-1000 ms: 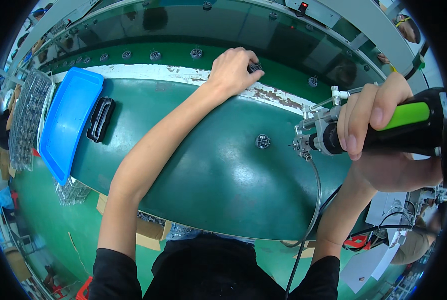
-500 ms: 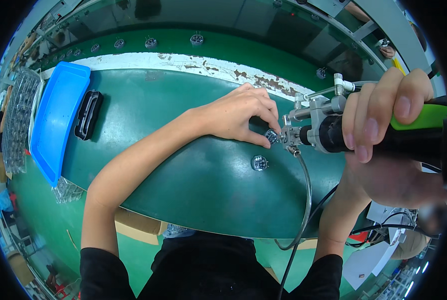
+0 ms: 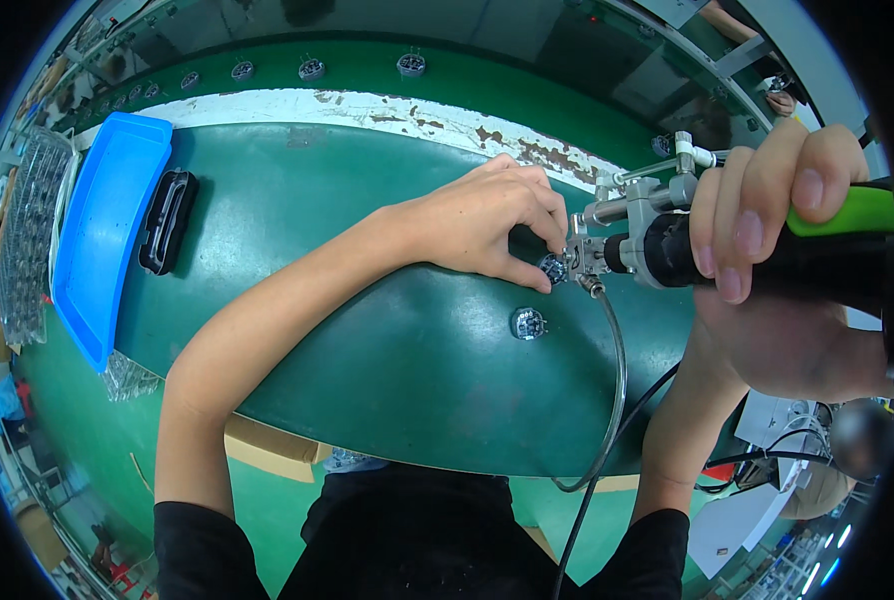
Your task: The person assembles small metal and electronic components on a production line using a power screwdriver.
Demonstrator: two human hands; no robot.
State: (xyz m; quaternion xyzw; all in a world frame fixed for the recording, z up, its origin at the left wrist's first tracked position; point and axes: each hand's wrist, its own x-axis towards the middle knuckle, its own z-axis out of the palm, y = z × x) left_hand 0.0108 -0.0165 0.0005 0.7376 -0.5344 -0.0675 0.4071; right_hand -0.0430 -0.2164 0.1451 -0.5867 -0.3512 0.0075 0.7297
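Note:
Between thumb and fingers, my left hand (image 3: pixel 497 215) pinches a small round metallic part (image 3: pixel 554 268) on the green tabletop. My right hand (image 3: pixel 767 220) is wrapped round a black and green power screwdriver (image 3: pixel 667 250), held sideways. Its metal head, with silver fittings and a clear hose (image 3: pixel 619 390), points left and meets the part at my left fingertips. The contact point itself is mostly hidden. A second round part (image 3: pixel 528 323), with small pins on its side, lies just nearer on the table.
At the left stand a blue tray (image 3: pixel 102 250) and a black open case (image 3: pixel 169 222). Beyond the white, peeling ledge (image 3: pixel 367 105), several similar parts (image 3: pixel 312 69) sit in a row on a green conveyor. Another person's hand (image 3: pixel 782 103) shows at the far right.
The whole view has shifted slightly, with the table items moving a little in the picture. My hands keep the same grips, and the tool's head stays at the part.

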